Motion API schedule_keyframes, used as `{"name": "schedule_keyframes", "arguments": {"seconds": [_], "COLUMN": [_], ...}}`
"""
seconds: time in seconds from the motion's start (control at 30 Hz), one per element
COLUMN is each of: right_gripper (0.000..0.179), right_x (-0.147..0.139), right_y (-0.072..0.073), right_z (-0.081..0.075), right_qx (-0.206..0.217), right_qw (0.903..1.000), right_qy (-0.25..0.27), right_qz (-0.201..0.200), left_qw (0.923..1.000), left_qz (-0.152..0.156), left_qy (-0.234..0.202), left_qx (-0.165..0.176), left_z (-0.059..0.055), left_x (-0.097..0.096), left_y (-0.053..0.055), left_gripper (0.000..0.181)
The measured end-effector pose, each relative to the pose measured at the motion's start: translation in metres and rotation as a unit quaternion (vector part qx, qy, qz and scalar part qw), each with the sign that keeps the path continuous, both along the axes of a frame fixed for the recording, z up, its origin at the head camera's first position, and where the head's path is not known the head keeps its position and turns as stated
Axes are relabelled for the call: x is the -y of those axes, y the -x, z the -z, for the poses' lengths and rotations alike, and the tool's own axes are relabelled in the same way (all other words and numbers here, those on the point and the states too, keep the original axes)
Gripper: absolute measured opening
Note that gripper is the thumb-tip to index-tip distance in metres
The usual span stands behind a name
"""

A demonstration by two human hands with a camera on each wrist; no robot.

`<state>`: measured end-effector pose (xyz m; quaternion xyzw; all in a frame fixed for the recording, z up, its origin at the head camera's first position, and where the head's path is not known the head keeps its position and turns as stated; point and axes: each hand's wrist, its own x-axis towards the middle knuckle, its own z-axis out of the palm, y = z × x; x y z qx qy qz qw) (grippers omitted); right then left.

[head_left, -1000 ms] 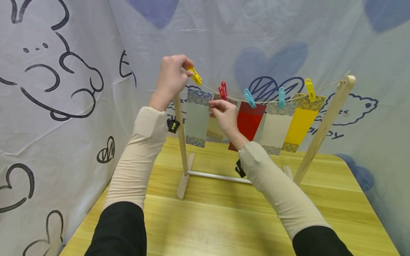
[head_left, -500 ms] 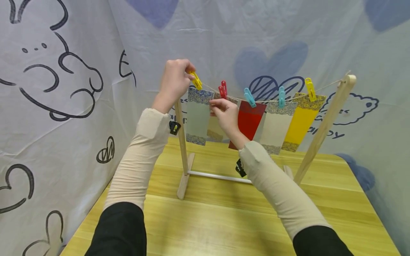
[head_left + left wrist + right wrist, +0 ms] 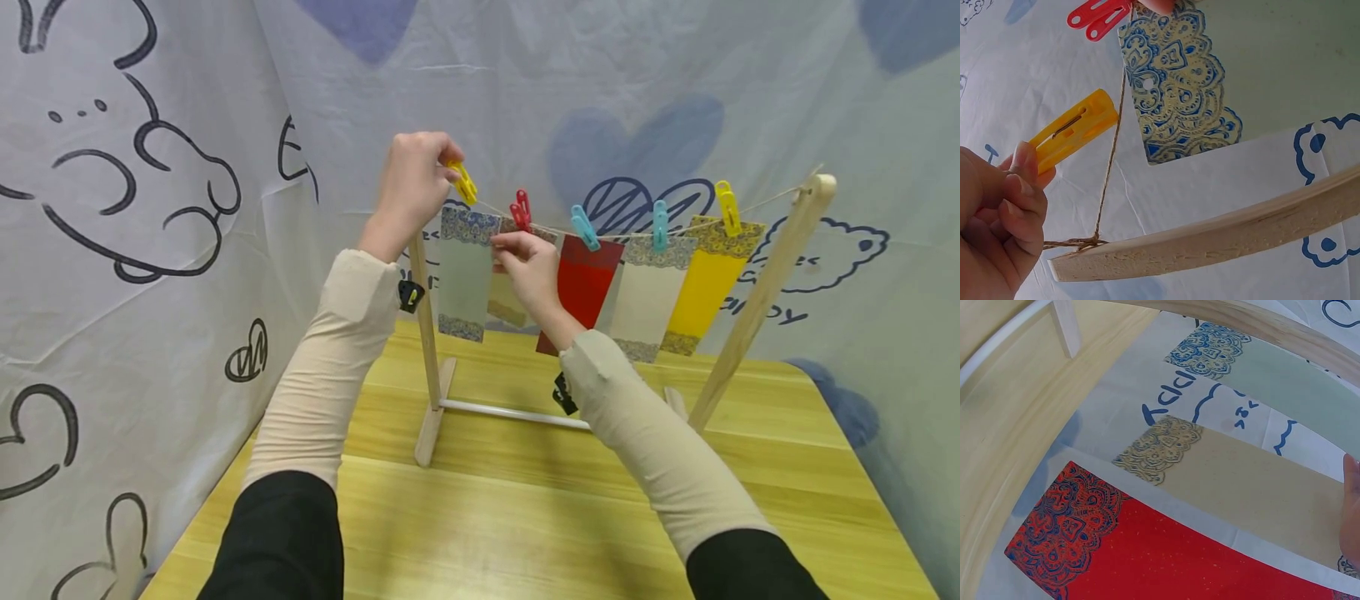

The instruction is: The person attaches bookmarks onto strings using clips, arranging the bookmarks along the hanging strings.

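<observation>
My left hand (image 3: 415, 187) pinches a yellow clothespin (image 3: 1079, 128) between thumb and fingers, its nose right at the string (image 3: 1109, 175) near the left post. My right hand (image 3: 534, 271) pinches the upper right edge of a pale green card (image 3: 463, 283) with a blue lace-pattern border. The card's patterned top edge lies beside the string, below the yellow clothespin. Just right of it hangs a beige card (image 3: 1241, 481), partly behind my right hand, under red clothespins (image 3: 521, 210). In the right wrist view only a sliver of the hand shows at the right edge.
Farther right hang a red card (image 3: 588, 279), a cream card (image 3: 647, 300) and a yellow card (image 3: 701, 287), under blue clothespins (image 3: 659, 227) and another yellow one. The wooden stand's right post (image 3: 761, 304) and white crossbar (image 3: 517, 414) stand on the wooden table (image 3: 480, 517).
My left hand has moved slightly right with the yellow clothespin, which tilts more steeply and sits nearer the green card's top. My right hand stays almost still on the card.
</observation>
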<state>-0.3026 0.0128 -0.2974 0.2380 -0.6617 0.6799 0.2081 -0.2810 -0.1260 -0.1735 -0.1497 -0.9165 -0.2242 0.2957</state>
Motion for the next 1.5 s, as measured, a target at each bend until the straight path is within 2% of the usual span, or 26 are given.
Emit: {"name": "schedule_keyframes", "arguments": {"seconds": [0.2,0.43,0.6,0.73,0.87,1.03,1.3,1.5], "right_gripper": [0.013,0.011,0.011,0.012,0.012,0.013,0.013,0.013], "right_x": [-0.001,0.001,0.001,0.001,0.001,0.001,0.0,0.001], "right_y": [-0.014,0.009,0.01,0.01,0.002,-0.014,-0.019,-0.019], "right_z": [-0.011,0.005,0.006,0.007,0.001,-0.009,-0.01,-0.011], "right_qx": [-0.003,-0.011,-0.007,-0.005,-0.004,0.0,-0.005,-0.002], "right_qw": [1.0,0.9998,0.9999,1.0,1.0,0.9999,0.9999,0.9999], "right_qy": [-0.003,-0.001,0.0,-0.001,-0.002,-0.011,-0.01,-0.01], "right_qz": [-0.002,0.014,0.014,0.008,0.004,0.008,0.004,0.009], "left_qw": [0.9998,0.9997,0.9996,0.9998,0.9995,0.9994,0.9982,0.9981], "left_qz": [-0.004,-0.006,-0.007,-0.002,0.009,0.009,0.008,0.011], "left_qy": [0.008,0.01,0.014,0.019,0.024,0.032,0.058,0.06], "left_qx": [0.02,0.021,0.023,0.002,-0.02,-0.004,0.011,-0.006], "left_z": [-0.001,-0.002,-0.001,-0.001,-0.002,-0.002,-0.003,-0.004], "left_x": [0.001,0.003,0.003,0.002,0.001,0.001,0.002,0.001], "left_y": [0.002,0.002,0.001,0.002,0.003,0.003,0.002,0.001], "left_gripper": [0.017,0.017,0.017,0.016,0.014,0.016,0.02,0.024]}}
